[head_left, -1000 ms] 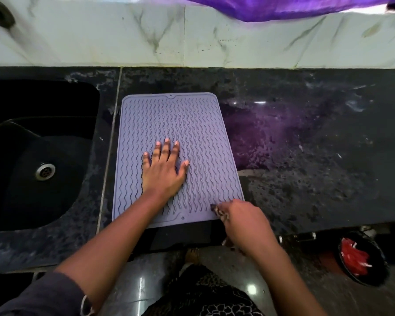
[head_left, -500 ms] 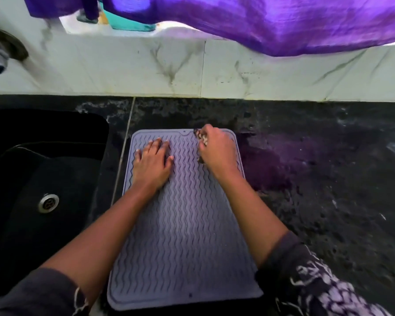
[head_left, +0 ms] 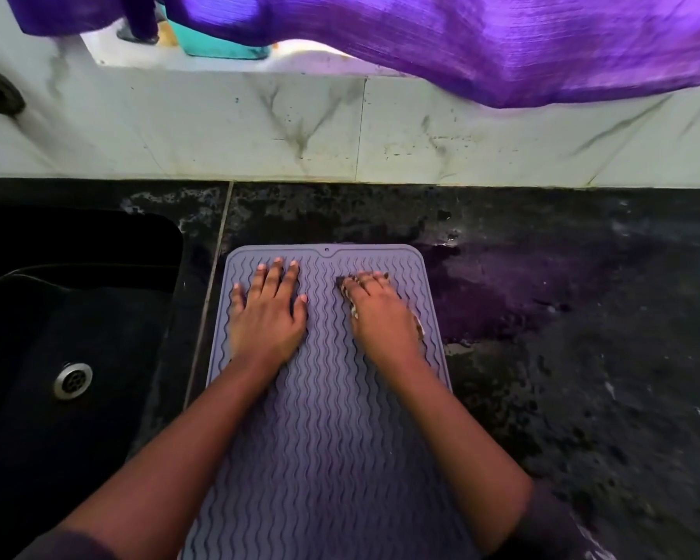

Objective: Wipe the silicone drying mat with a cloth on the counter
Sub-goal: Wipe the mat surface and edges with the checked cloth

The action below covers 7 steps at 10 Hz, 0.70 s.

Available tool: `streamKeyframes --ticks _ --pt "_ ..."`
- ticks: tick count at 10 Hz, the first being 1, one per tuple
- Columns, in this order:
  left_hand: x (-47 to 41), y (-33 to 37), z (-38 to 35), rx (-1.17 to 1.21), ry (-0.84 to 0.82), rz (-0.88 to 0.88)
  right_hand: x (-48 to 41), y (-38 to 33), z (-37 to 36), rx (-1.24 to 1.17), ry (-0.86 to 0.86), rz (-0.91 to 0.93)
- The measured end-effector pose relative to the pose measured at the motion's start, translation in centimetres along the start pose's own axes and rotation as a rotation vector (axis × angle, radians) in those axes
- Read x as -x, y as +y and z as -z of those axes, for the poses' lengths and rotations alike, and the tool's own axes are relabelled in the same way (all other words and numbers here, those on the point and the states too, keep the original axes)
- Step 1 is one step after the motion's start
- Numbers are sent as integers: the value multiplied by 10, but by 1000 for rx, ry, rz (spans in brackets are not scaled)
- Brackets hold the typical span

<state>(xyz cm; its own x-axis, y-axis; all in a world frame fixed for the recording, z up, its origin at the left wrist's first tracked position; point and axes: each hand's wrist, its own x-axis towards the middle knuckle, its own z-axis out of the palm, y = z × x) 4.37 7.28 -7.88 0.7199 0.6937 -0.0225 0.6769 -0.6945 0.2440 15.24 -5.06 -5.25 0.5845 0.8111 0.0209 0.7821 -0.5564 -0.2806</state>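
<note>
We see the left hand (head_left: 265, 319) flat, fingers spread, on the mat (head_left: 332, 438). Right hand (head_left: 380, 317) presses the cloth (head_left: 350, 303) at the mat's far right, grip loosely curled over it.

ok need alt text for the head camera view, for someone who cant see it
A person's right hand presses a cloth onto a purple silicone drying mat while the left hand lies flat beside it. The mat sits on a black counter right of a black sink.

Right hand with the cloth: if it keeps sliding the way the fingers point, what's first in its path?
The right hand points toward the wall. First it would cross the far rim of the mat, then bare wet counter, then probably the tiled backsplash. Nothing stands between them.
</note>
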Motion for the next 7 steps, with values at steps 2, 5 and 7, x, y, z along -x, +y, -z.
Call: streamKeyframes --ticks 2,5,7 --pt "0 -1 0 -1 -6 0 0 -8 36 -241 -34 -190" --pt "0 -1 -1 -1 5 5 -36 -4 -13 -22 121 -97" --pt "1 -1 -1 -2 2 9 -20 -7 10 23 1 -120"
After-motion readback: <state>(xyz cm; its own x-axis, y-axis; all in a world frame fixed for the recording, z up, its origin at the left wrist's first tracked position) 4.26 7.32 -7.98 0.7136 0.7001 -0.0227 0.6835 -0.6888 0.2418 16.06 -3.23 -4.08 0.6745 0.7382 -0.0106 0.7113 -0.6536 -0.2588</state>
